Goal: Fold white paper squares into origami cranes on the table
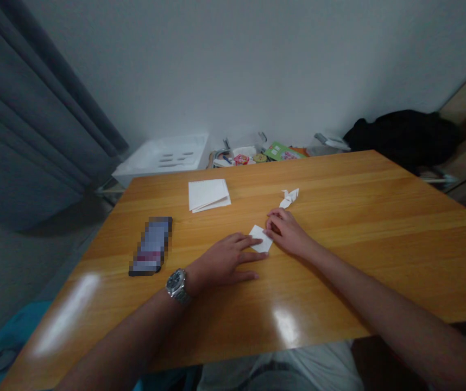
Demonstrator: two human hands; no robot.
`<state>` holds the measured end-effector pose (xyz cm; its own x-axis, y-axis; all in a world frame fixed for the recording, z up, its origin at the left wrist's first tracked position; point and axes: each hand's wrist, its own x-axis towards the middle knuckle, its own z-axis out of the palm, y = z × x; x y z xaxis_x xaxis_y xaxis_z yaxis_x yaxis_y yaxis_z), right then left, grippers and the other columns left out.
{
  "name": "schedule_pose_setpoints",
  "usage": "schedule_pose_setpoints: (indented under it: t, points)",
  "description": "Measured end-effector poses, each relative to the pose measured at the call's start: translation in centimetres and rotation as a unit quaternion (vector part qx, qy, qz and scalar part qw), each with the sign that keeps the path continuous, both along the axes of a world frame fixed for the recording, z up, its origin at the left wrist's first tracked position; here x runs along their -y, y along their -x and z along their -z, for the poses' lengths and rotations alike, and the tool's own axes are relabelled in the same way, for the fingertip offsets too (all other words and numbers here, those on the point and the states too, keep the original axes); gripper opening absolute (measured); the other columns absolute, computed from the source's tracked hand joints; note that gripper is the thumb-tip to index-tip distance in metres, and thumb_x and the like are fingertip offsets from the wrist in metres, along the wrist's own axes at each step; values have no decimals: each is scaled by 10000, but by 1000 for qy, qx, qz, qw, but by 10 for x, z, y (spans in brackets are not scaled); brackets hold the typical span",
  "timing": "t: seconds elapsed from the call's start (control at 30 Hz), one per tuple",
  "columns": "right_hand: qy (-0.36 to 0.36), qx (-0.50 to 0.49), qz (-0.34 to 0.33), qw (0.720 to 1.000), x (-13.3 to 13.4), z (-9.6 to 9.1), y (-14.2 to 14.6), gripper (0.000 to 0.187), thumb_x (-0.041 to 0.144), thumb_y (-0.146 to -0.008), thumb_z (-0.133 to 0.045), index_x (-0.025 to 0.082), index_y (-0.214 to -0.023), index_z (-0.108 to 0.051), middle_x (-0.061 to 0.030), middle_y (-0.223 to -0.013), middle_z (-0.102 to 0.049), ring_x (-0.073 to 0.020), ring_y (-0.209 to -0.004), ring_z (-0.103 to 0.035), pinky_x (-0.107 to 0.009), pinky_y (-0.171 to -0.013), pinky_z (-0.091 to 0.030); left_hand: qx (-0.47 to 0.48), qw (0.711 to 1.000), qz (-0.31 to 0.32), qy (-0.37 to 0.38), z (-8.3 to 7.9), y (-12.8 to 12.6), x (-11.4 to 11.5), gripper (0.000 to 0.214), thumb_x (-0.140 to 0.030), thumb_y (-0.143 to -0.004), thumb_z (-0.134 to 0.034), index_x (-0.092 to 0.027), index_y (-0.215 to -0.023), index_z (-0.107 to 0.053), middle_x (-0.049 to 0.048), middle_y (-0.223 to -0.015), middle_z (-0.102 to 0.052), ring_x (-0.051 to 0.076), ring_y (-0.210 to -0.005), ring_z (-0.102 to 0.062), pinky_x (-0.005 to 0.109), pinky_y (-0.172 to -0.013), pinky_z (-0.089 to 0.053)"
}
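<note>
A small folded square of white paper (261,246) lies flat on the wooden table in front of me. My left hand (228,259), with a metal watch (176,284) on its wrist, has its fingers stretched out and spread, the fingertips resting on the paper's left and near side. At the paper's right corner, my right hand (287,232) is closed, thumb and curled fingers pinching the edge; the exact grip is partly hidden. Just beyond my right hand sits a white folded paper figure (289,197) resembling a crane.
A stack of white paper (207,194) lies toward the table's (359,217) far side. To the left is a phone (151,246), its screen blurred. Behind the far edge stand a white tray (168,155) and a clutter of small items (249,157). Black fabric (404,136) lies at right.
</note>
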<state>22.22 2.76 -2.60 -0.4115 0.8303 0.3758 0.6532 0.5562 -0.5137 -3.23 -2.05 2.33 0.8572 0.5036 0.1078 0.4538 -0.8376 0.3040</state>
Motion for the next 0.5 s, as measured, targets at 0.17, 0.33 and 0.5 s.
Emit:
schedule_pose_setpoints:
  t: [0.17,0.33,0.5]
  points:
    - [-6,-39,-17,999,2,-4,-2,63,201,-919,-609,199,-970,-646,-104,-1139,-563,-252,-1115,-547,-439,-1002,-462,-23,999,-20,-23,4,-2,1,540,-539,-979,-506,-339,-1478,-461,68,-1532,-461,294,-1328,-473,487,-1116,-374]
    - [-20,-32,-93,995,4,-6,-6,223,242,-952,-601,226,-1158,-686,-126,-1278,-586,-257,-1213,-545,-473,-1043,-455,-35,998,-35,-36,3,-7,5,555,-497,-1007,-463,-290,-1517,-400,89,-1532,-463,293,-1237,-520,471,-1062,-412]
    - [-34,0,-113,993,6,-9,-5,221,247,-963,-603,241,-1147,-726,-116,-1284,-656,-256,-1203,-583,-487,-1024,-464,-2,998,-42,-44,3,-6,1,432,-363,-1018,-481,-252,-1435,-491,77,-1514,-486,270,-1281,-508,442,-1088,-407]
